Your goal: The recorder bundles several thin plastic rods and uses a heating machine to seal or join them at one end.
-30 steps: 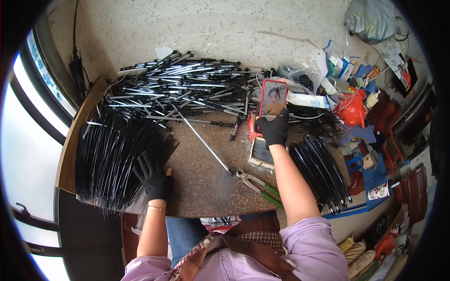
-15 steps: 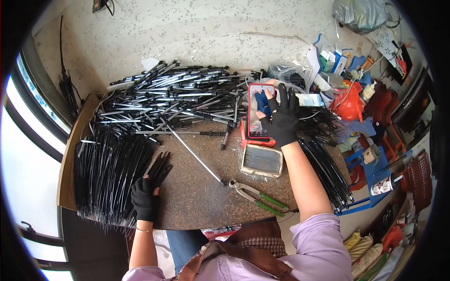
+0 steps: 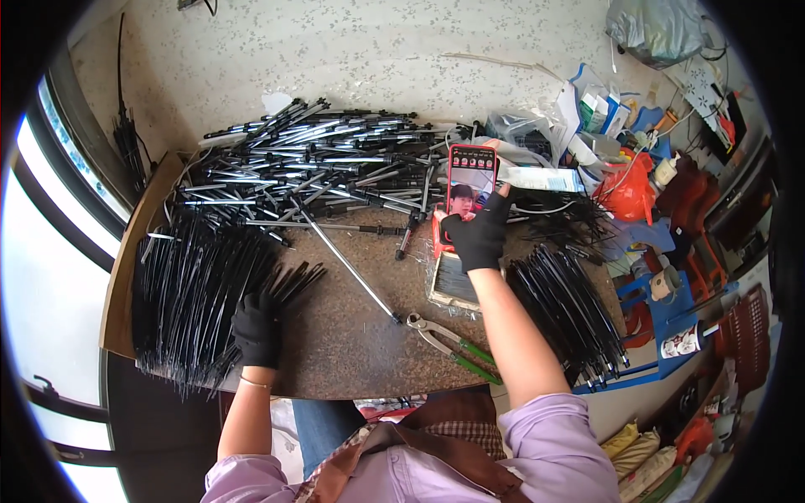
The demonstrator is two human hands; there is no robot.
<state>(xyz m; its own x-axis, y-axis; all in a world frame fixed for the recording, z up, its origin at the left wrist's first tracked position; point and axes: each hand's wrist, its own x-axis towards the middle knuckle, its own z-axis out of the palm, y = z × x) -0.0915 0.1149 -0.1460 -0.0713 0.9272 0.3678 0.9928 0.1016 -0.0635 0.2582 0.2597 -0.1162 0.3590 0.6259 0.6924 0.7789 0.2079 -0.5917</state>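
Note:
My left hand [image 3: 257, 331], in a black glove with bare fingertips, is closed around a small bunch of black umbrella ribs [image 3: 295, 282] that fans out past its fingers. It lies against the right side of a large heap of black ribs [image 3: 197, 293]. My right hand [image 3: 480, 241], gloved the same way, is over the lower part of a red-edged phone [image 3: 470, 172]. Its thumb and a raised finger are apart, at either side of the phone. On the lit screen is a picture of a person. The phone's lower part is hidden by the hand.
Silver and black umbrella shafts [image 3: 319, 163] are piled along the back. One shaft [image 3: 344, 258] slants toward green-handled pincers [image 3: 453, 345]. A box of thin wires [image 3: 451, 285] sits below the phone. More black ribs [image 3: 562, 310] lie right; a red bag [image 3: 629, 194] is beyond.
My right hand has moved down and left on the phone, and its fingers are less spread. The phone's screen shows a different picture. My left hand remains at the ribs.

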